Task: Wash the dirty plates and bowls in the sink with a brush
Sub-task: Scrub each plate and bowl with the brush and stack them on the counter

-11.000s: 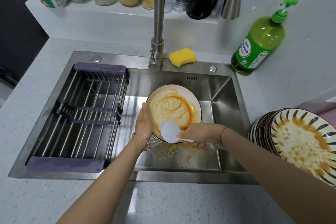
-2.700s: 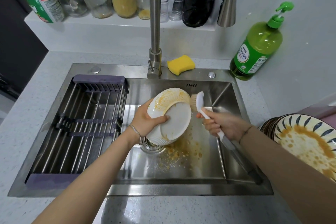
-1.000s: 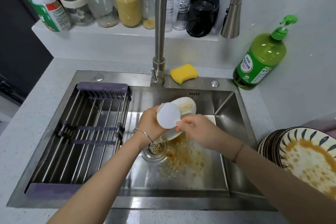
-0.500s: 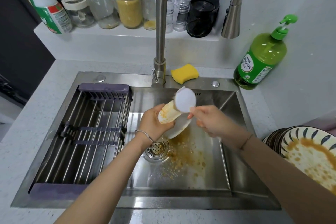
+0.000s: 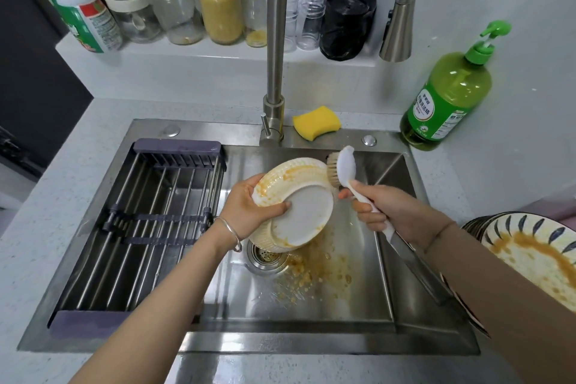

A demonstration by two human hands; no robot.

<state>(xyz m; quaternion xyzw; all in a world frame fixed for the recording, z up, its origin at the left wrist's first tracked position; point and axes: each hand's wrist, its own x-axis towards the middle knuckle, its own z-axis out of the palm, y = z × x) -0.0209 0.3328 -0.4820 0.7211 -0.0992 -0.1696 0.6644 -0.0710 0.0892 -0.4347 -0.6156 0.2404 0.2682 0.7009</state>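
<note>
One brush (image 5: 343, 168) now beside one bowl (image 5: 299, 212)

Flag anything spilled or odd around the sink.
Orange food bits lie spattered on the sink floor beside the drain. No water runs from the tap. The bowl gripped by the left hand carries orange smears on its outer wall. Nothing looks broken.

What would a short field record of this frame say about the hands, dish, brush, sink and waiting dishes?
left hand: grips the bowl by its rim, underside toward camera
right hand: holds the brush handle
brush: bristles at the bowl's outer wall
bowl: orange smears on outside
sink: orange residue beside drain
waiting: stacked dirty plates on counter, right
</note>
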